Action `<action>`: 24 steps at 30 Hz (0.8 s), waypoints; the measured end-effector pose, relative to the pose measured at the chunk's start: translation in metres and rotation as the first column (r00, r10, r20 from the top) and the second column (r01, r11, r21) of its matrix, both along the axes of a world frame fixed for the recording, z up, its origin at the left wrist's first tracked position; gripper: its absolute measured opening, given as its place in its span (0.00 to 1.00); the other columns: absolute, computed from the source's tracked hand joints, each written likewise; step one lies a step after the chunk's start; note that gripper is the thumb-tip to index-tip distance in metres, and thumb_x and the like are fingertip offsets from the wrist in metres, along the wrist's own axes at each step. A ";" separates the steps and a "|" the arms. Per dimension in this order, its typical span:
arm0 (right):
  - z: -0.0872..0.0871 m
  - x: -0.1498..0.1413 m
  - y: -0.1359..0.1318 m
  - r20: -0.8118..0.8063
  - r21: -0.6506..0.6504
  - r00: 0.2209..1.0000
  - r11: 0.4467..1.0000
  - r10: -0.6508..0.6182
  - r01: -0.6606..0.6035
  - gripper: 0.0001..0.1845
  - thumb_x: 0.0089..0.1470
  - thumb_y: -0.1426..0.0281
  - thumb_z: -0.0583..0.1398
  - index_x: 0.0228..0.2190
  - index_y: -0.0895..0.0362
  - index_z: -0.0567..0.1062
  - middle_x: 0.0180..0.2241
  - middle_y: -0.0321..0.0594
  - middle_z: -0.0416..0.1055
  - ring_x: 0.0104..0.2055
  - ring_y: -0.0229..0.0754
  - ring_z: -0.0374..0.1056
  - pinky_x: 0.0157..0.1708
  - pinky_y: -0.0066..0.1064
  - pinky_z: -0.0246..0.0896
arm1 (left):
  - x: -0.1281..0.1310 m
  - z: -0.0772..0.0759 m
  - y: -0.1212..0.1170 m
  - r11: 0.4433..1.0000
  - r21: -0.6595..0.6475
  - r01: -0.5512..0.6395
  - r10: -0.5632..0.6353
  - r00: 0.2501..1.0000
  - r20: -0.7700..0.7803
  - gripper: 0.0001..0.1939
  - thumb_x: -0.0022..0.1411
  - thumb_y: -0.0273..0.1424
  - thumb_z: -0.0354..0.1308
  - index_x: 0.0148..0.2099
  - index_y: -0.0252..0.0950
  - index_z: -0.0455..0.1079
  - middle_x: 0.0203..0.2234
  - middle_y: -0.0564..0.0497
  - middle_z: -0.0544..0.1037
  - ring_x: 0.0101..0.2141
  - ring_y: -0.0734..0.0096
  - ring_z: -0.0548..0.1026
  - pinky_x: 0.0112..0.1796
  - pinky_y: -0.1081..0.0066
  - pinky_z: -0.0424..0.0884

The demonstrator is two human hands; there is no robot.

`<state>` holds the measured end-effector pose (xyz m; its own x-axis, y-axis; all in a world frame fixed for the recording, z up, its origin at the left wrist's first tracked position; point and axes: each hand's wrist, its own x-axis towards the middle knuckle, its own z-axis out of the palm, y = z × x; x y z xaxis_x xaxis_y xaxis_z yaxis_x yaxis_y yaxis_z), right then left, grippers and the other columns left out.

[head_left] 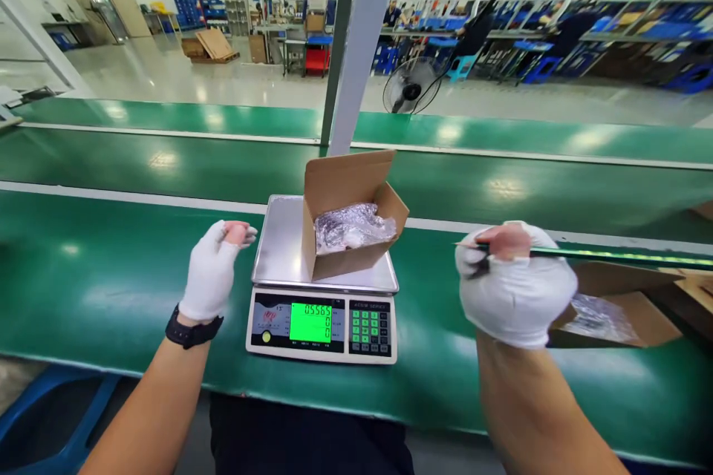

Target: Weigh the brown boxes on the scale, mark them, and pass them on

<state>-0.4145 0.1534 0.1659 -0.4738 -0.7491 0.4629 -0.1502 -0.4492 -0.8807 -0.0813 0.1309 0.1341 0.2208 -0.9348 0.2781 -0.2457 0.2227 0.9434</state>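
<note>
A white counting scale (323, 326) with a lit green display reading about 0.5565 stands in front of me. On its metal pan (281, 237) rests a cardboard box (342, 266) with its flaps up. Inside lies a clear bubble-wrap package (353, 226). Just left of the pan, my left hand (215, 267) is in a white glove with the thumb bare, fingers loosely bent and apart, nothing visible in them. To the right of the scale, my gloved right hand (515, 282) is closed around a dark, thin pen-like thing (482, 256) whose pointed tip faces left; the hand is slightly blurred.
Another open cardboard box (649, 315) with a wrapped package (601, 319) sits at right, partly behind my right hand. A metal post (365, 44) rises beyond the green bench (134, 267). A blue stool (56, 415) is at lower left; a fan (412, 89) stands farther off.
</note>
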 end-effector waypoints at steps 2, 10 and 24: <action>0.020 0.024 0.006 -0.120 -0.040 0.985 0.991 0.122 -0.127 0.22 0.57 0.53 0.62 0.22 0.57 0.70 0.19 0.36 0.63 0.19 0.34 0.59 0.17 0.27 0.52 | -0.024 0.027 0.003 0.988 -0.023 0.153 -0.147 0.972 0.182 0.23 0.63 0.51 0.54 0.35 0.34 0.69 0.31 0.50 0.74 0.34 0.67 0.72 0.37 0.70 0.67; 0.035 0.083 -0.021 -0.355 0.278 0.716 0.799 0.601 -0.532 0.19 0.60 0.55 0.56 0.25 0.56 0.68 0.22 0.35 0.67 0.24 0.37 0.62 0.26 0.28 0.59 | -0.067 0.029 -0.011 0.966 -0.035 0.256 -0.232 0.919 0.319 0.27 0.68 0.52 0.39 0.30 0.36 0.64 0.24 0.48 0.71 0.25 0.67 0.67 0.27 0.69 0.59; 0.043 0.115 -0.033 -0.730 0.373 0.487 0.877 0.479 -0.304 0.17 0.61 0.60 0.53 0.26 0.56 0.70 0.26 0.38 0.73 0.29 0.42 0.67 0.31 0.30 0.53 | -0.059 0.003 -0.011 0.891 -0.094 0.443 -0.452 0.884 -0.120 0.28 0.68 0.48 0.44 0.52 0.30 0.70 0.47 0.40 0.74 0.47 0.57 0.73 0.52 0.60 0.71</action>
<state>-0.2991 0.1202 0.2088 0.3761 -0.8652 0.3317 -0.6581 -0.5014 -0.5618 -0.1404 0.1195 0.1373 -0.1777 -0.9250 0.3359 0.0228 0.3373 0.9411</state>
